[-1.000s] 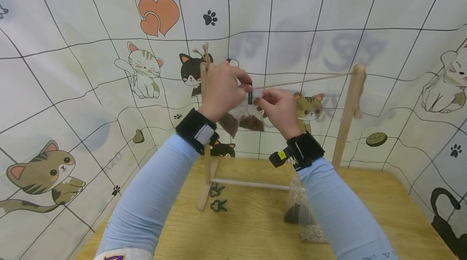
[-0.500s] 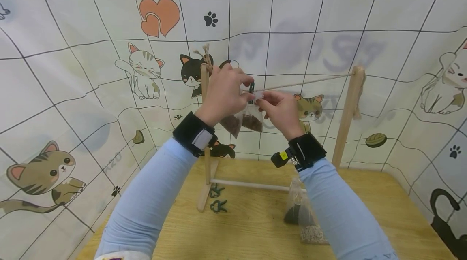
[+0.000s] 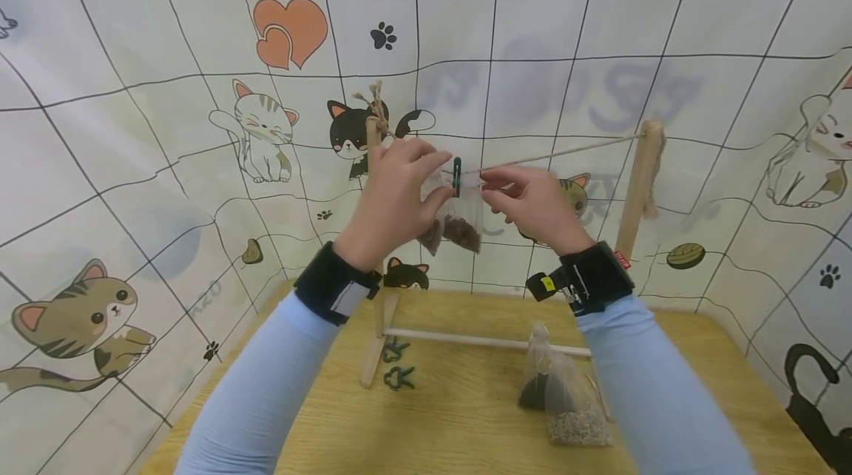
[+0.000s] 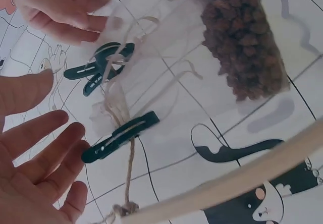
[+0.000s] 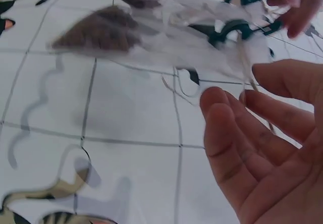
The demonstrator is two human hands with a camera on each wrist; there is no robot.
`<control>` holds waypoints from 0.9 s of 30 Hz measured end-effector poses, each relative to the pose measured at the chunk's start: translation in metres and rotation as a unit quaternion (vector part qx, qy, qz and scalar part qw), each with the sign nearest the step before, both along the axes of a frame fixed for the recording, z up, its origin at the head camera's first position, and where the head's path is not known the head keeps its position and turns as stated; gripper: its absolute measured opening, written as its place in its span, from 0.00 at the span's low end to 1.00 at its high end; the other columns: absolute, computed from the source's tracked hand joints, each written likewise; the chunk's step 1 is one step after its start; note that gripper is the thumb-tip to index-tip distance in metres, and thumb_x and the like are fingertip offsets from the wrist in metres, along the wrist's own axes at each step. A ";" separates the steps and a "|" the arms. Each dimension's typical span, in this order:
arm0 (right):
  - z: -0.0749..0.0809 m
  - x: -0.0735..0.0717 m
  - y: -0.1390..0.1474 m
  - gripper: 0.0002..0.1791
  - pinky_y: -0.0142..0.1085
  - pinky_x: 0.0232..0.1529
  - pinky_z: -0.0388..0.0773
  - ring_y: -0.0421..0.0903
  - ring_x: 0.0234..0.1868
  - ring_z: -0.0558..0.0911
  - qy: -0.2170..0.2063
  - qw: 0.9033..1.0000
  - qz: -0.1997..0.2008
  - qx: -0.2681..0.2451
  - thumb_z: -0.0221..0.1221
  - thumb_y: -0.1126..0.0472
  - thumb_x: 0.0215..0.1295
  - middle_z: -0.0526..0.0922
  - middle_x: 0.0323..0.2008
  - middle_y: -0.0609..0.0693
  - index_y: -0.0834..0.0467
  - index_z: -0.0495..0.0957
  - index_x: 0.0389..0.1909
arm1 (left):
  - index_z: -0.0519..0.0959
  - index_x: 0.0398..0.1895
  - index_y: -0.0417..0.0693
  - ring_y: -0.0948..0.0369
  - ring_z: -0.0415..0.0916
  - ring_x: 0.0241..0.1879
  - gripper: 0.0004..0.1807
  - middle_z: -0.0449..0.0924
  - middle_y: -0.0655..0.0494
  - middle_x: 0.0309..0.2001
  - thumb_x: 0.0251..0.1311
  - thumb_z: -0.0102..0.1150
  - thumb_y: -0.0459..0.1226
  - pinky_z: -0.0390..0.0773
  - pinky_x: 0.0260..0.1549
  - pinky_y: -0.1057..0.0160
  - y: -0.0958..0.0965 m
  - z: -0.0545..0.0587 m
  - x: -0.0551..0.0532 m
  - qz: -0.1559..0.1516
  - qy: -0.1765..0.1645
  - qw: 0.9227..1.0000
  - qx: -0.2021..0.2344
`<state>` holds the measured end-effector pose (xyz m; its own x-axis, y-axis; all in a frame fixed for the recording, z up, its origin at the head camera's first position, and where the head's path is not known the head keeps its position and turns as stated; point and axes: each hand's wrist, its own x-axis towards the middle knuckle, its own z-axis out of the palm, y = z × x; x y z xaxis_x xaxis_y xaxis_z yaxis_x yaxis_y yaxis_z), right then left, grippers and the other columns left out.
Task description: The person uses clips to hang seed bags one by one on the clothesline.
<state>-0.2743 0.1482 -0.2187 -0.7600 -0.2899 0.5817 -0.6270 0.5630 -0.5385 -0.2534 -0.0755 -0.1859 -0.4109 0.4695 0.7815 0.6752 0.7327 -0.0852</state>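
In the head view, a small clear plastic bag of brown pellets (image 3: 452,220) hangs from a taut twine line (image 3: 552,153), pinned by a dark green clothespin (image 3: 456,172). The left hand (image 3: 393,197) and right hand (image 3: 532,197) flank it, fingers relaxed, holding nothing.

The left wrist view shows straight fingers (image 4: 48,156) just beside the clothespin (image 4: 121,135).

The right wrist view shows loose fingers (image 5: 237,143) near the bag (image 5: 151,35).

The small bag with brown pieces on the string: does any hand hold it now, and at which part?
Neither hand holds it. The left hand and right hand are open beside the bag, which hangs from the string by dark green clips.
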 end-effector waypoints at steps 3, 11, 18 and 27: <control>0.003 0.011 0.012 0.20 0.37 0.28 0.74 0.42 0.32 0.80 0.034 0.999 -0.014 0.033 0.54 0.51 0.65 0.82 0.46 0.50 0.51 0.75 0.56 | 0.77 0.53 0.46 0.54 0.71 0.50 0.21 0.77 0.51 0.48 0.56 0.60 0.42 0.63 0.50 0.54 -0.006 -0.011 0.003 -0.029 0.039 0.998 0.025; -0.010 0.034 0.040 0.18 0.37 0.33 0.75 0.44 0.36 0.78 0.173 0.979 -0.054 0.089 0.55 0.55 0.64 0.81 0.42 0.53 0.56 0.76 0.53 | 0.74 0.57 0.45 0.51 0.68 0.56 0.21 0.74 0.47 0.57 0.60 0.55 0.40 0.65 0.54 0.54 -0.018 -0.041 0.013 -0.043 0.140 0.988 0.058; -0.049 0.048 0.056 0.20 0.44 0.46 0.72 0.53 0.48 0.75 0.270 0.956 -0.090 0.074 0.60 0.62 0.58 0.78 0.47 0.56 0.59 0.76 0.52 | 0.74 0.56 0.45 0.51 0.69 0.56 0.23 0.75 0.47 0.57 0.56 0.59 0.41 0.67 0.52 0.52 -0.022 -0.073 0.020 -0.025 0.173 0.981 0.082; -0.104 0.056 0.058 0.22 0.43 0.51 0.70 0.51 0.53 0.75 0.265 0.957 -0.110 0.044 0.62 0.63 0.54 0.78 0.49 0.55 0.59 0.77 0.52 | 0.74 0.57 0.45 0.50 0.70 0.55 0.24 0.75 0.47 0.56 0.56 0.58 0.42 0.67 0.49 0.51 -0.024 -0.122 0.021 -0.006 0.145 0.983 0.108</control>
